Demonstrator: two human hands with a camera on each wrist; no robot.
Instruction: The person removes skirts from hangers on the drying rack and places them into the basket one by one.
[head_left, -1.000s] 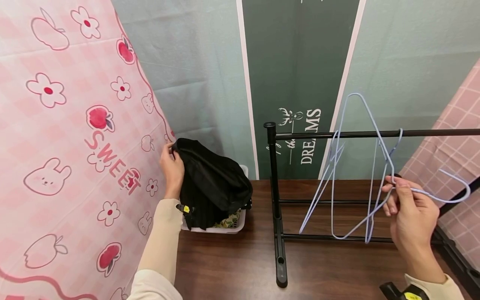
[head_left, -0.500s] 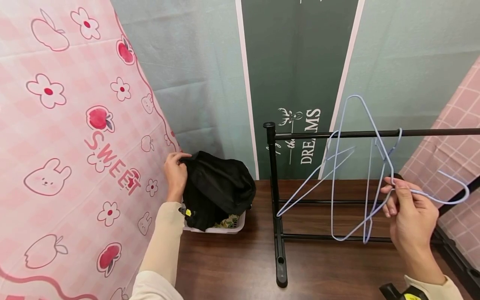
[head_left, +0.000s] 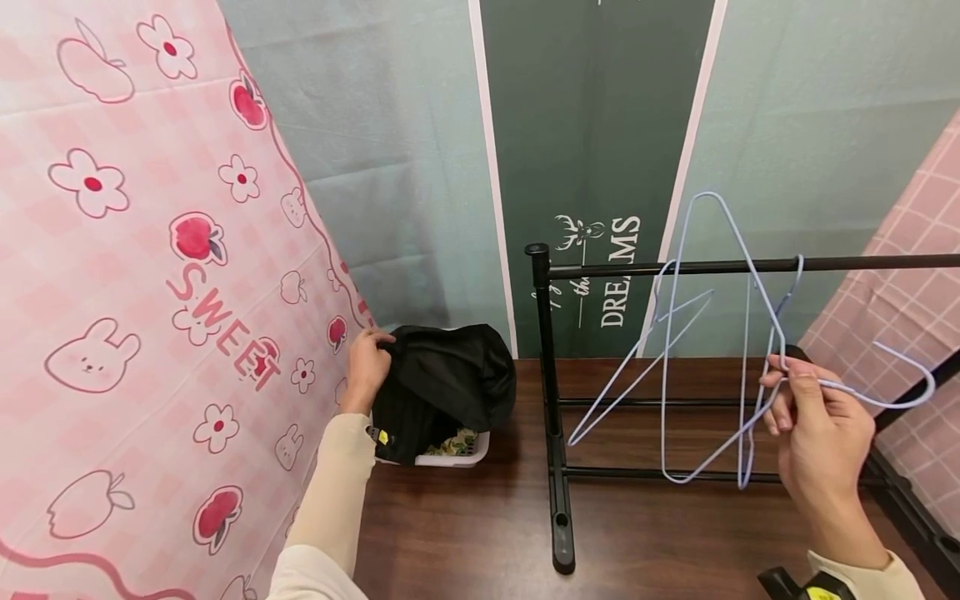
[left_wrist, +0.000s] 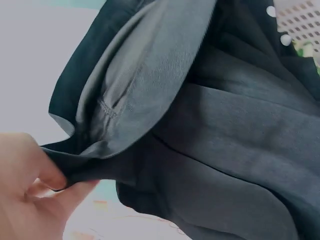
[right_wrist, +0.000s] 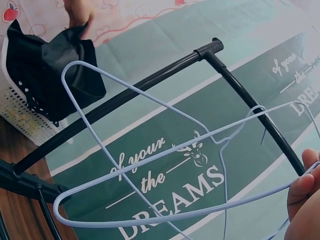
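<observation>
In the head view my left hand (head_left: pixel 367 367) pinches the edge of a black garment (head_left: pixel 465 375) between thumb and fingers. The left wrist view shows a wide stitched band there, gaping to a grey inside; the garment's exact kind is unclear. Its lower part hangs over a white laundry basket (head_left: pixel 476 454). My right hand (head_left: pixel 828 425) holds a lavender wire clothes hanger (head_left: pixel 896 406) by the neck, hook pointing right, its triangle in front of the rack. In the right wrist view the hanger's loop (right_wrist: pixel 170 220) stretches left from my fingers (right_wrist: pixel 302 185).
A black clothes rack (head_left: pixel 551 400) stands right of the basket. Lavender hangers hang from its rod (head_left: pixel 862 264). Patterned fabric (head_left: pixel 453 442) and white-dotted black cloth (right_wrist: pixel 37 107) lie in the basket. A pink printed curtain (head_left: pixel 112 275) borders the left; brown wood-look floor (head_left: pixel 465 533) lies below.
My left hand has moved right and down with the garment's edge, and the garment sits lower over the basket. A hanger on the rod has swung. My right hand hardly moves.
</observation>
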